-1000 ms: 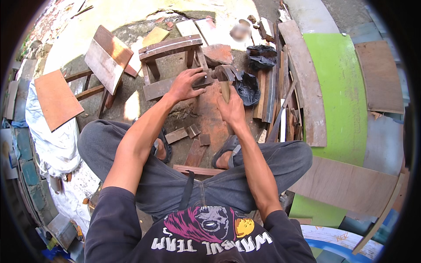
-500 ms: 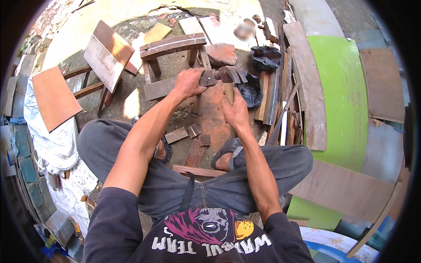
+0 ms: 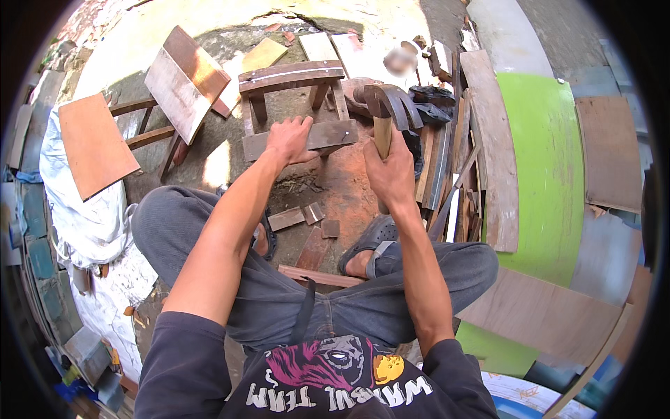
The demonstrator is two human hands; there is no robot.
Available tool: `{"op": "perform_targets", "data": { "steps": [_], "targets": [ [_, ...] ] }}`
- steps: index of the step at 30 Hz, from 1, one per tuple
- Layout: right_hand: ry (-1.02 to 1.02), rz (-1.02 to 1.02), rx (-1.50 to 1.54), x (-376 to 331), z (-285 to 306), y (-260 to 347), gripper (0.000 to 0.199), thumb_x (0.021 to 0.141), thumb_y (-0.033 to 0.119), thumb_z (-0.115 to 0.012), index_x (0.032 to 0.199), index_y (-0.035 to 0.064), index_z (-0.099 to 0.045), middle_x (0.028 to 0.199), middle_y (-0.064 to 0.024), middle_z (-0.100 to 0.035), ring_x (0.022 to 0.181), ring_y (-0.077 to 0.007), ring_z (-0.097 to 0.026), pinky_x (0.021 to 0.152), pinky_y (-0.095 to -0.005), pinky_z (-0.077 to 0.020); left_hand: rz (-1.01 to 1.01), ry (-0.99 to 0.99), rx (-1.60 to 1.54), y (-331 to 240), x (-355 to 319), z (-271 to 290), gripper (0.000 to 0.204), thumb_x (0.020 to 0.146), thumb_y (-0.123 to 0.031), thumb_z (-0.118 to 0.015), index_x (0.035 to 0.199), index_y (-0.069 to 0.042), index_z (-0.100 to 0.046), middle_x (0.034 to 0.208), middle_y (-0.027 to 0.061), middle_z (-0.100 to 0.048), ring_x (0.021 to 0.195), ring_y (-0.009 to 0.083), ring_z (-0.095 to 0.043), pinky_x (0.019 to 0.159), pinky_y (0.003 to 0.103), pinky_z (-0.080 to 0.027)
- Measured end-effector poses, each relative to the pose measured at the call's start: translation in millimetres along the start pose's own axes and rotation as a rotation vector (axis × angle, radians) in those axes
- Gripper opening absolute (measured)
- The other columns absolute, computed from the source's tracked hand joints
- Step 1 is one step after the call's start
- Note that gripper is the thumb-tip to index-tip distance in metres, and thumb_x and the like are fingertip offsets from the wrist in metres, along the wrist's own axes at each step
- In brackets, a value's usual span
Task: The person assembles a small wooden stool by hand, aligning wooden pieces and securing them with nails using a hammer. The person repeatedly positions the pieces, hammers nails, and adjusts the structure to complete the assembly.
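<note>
While the green panel (image 3: pixel 537 174) takes the most space on the right, the low wooden frame (image 3: pixel 291 75) stands on the ground, in front of the person's feet. Its near board (image 3: pixel 331 135) lies with the long axis from left to right, slightly raised at the right end. The claw hammer (image 3: pixel 382 136) is upright in the right hand (image 3: pixel 392 167), which is closed around the handle; its head is beyond that end and to the right, with the claw turned rightward. The left hand (image 3: pixel 290 140) grips the middle of the board, fingers over the far edge, thumb along the near one. Smallest is a bright nail head (image 3: pixel 347 133) close to the right end: it lies to the right of the left hand and to the left of the right hand, which is nearer. How deep the nail sits, I cannot tell. The hammer's striking face is hard to make out, and the right fingers are mostly hidden.
</note>
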State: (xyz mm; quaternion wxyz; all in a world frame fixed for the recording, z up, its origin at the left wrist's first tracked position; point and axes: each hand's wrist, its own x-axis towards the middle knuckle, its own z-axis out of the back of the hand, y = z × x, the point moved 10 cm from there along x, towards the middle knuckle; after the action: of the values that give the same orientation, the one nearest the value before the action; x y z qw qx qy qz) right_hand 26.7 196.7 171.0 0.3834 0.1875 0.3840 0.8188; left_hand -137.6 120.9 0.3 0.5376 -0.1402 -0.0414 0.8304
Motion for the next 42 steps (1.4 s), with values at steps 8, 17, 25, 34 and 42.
{"op": "perform_targets", "data": {
  "steps": [8,17,25,34,42],
  "targets": [
    [0.445,-0.298,-0.21,19,-32,-30,0.039,0.087,0.018,-0.058,0.116,-0.0072,-0.051,0.083,-0.0273,-0.067,0.062,-0.0331,-0.069,0.056,-0.0427,-0.0543,-0.015,-0.034,-0.05,-1,0,2,0.068,0.069,-0.053,-0.076,0.114,-0.008,-0.053,0.106,0.0136,-0.065,0.1,0.0333,-0.066,0.079,0.046,-0.055],
    [0.739,-0.388,-0.244,36,-51,-44,0.023,0.091,0.015,-0.054,0.105,-0.0023,-0.049,0.064,-0.0067,-0.051,0.046,-0.0164,-0.052,0.043,-0.0353,-0.0438,-0.004,-0.017,-0.069,-2,-1,5,0.068,0.071,-0.051,-0.079,0.12,-0.012,-0.053,0.11,0.0097,-0.065,0.104,0.0301,-0.065,0.083,0.042,-0.056],
    [0.762,-0.376,-0.299,43,-53,-46,0.024,0.092,0.014,-0.052,0.108,-0.0032,-0.05,0.063,-0.0062,-0.051,0.047,-0.0157,-0.053,0.043,-0.0344,-0.044,-0.005,-0.017,-0.08,-1,-1,6,0.069,0.07,-0.052,-0.078,0.121,-0.012,-0.054,0.109,0.009,-0.064,0.104,0.0296,-0.065,0.082,0.042,-0.056],
    [0.837,-0.374,-0.32,53,-51,-41,0.024,0.091,0.015,-0.051,0.102,-0.0061,-0.049,0.059,-0.0075,-0.054,0.047,-0.0181,-0.056,0.046,-0.0363,-0.0454,-0.015,-0.023,-0.103,0,2,3,0.069,0.068,-0.05,-0.078,0.12,-0.012,-0.055,0.108,0.0094,-0.064,0.102,0.0309,-0.065,0.08,0.043,-0.056],
    [0.75,-0.29,-0.385,61,-42,-21,0.028,0.089,0.017,-0.053,0.105,-0.0058,-0.051,0.059,-0.0098,-0.056,0.047,-0.0189,-0.058,0.047,-0.0379,-0.0467,-0.005,-0.018,-0.111,2,3,0,0.067,0.068,-0.049,-0.078,0.119,-0.012,-0.055,0.107,0.01,-0.065,0.1,0.0312,-0.065,0.079,0.043,-0.056]
  ]
}}
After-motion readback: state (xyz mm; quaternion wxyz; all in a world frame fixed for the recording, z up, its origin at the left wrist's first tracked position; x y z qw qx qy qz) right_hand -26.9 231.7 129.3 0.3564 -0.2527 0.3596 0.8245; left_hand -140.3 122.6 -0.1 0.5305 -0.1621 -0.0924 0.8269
